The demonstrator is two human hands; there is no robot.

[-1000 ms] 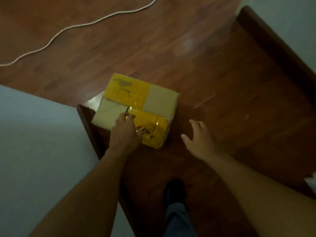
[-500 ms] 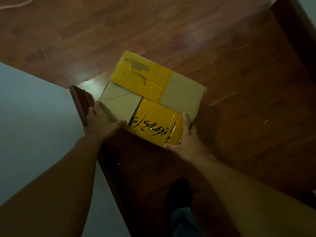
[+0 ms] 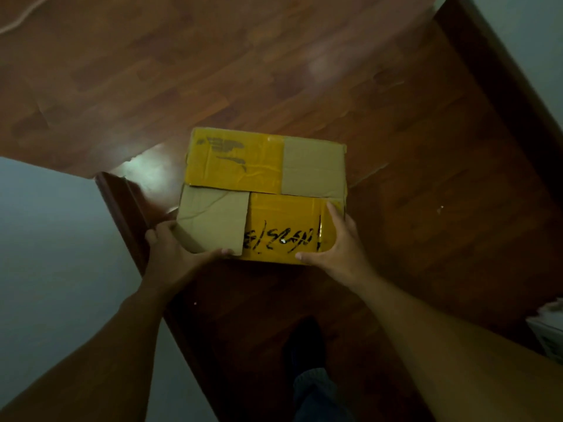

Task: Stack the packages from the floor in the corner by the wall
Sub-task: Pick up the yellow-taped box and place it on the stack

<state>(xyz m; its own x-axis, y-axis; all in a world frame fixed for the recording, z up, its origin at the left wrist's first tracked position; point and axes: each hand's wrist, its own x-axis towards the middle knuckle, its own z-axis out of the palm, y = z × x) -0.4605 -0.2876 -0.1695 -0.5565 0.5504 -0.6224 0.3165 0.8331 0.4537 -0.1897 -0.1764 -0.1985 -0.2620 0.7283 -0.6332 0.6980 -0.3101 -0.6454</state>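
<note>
Both hands now clamp the cardboard package [image 3: 265, 190] at frame centre: left hand [image 3: 170, 257] on its near-left corner, right hand [image 3: 338, 245] newly moved onto its near-right edge. Judged ready for lifting or repositioning.

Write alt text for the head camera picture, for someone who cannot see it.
Two bare hands grip a cardboard box patched with yellow tape: the left hand at its near left corner, the right hand at its near right corner. Below it are a dark wooden floor and, at left, a pale wall with a wooden baseboard.
</note>
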